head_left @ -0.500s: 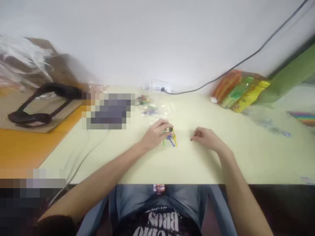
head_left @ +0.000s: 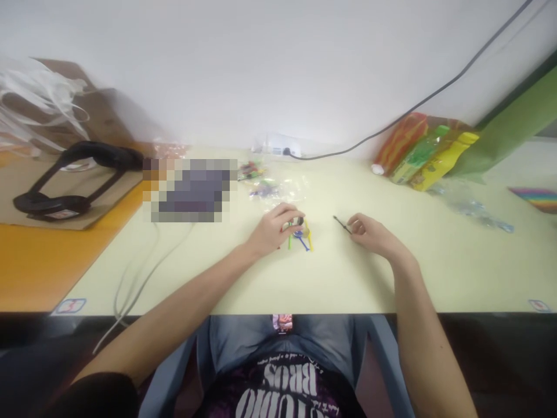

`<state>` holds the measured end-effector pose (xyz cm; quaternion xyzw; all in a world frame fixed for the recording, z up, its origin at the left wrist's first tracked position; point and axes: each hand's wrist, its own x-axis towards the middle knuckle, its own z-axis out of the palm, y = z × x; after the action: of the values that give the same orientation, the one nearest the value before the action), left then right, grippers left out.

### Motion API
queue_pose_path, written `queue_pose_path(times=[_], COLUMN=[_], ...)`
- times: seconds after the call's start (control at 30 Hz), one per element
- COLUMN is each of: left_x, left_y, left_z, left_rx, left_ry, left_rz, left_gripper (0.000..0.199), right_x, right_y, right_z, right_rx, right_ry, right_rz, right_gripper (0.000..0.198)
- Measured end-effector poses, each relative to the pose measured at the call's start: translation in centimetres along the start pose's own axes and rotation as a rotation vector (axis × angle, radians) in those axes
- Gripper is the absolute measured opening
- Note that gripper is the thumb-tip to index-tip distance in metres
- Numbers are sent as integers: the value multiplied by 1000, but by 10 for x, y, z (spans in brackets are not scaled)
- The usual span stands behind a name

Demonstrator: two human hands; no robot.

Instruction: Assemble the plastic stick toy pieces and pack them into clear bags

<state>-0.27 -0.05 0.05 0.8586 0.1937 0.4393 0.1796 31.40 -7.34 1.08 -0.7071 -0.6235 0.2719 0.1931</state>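
Coloured legged piece steadied, dark rod pinched beside it

The middle of the frame is filled by a pale tabletop (head_left: 304,287). At the left of the frame, a black padded frame (head_left: 73,180) is laid on cardboard; at the upper right, a yellow bottle (head_left: 444,162) and a green bottle (head_left: 418,155) are seen lying side by side. Just above centre, a clear bag (head_left: 282,188) is spread near small coloured parts.

Right of centre, the right hand (head_left: 369,233) is held low, its fingertips narrowed on one end of a thin dark rod. Near centre, the top of the legged piece (head_left: 300,235) is gripped by the left hand (head_left: 276,229), with blue, yellow and green legs reaching down. The dark rod (head_left: 342,224) is kept apart from it, free end angled to the upper left.

The step in hand is judged to be handling of the rod while the piece is steadied; for the next move, a steady left grip and careful aim seem called for.
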Motion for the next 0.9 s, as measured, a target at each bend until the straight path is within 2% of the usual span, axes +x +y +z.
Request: queue_pose_path(times=[0.07, 0.17, 0.23, 0.33, 0.43, 0.63, 0.77, 0.9], left_x=[-1, -1, -1, -2, -2, 8, 23, 36], left_y=[-1, -2, -1, 1, 2, 5, 2, -3], left_z=[0, 0, 0, 0, 0, 2, 2, -1], left_rx=[-1, 3, 5, 1, -6, -4, 75, 189], left_ry=[4, 4, -3, -12, -29, -73, -119, -99], left_rz=[0, 2, 0, -4, -4, 37, 117, 200], left_gripper=[21, 21, 21, 21, 21, 24, 21, 19], right_x=[0, 1, 4, 9, 15, 30, 43, 49], right_y=[-1, -6, -11, -17, -20, -23, -22, -22], right_z=[0, 0, 0, 3, 6, -4, -9, -10], right_rx=[-109, -206, -234, -275, -299, -360, -374, -388], right_ry=[64, 73, 63, 64, 17, -90, -96, -97], right_rz=[76, 136, 149, 144, 122, 107, 103, 101], right_gripper=[33, 24, 17, 17, 6, 10, 6, 18])
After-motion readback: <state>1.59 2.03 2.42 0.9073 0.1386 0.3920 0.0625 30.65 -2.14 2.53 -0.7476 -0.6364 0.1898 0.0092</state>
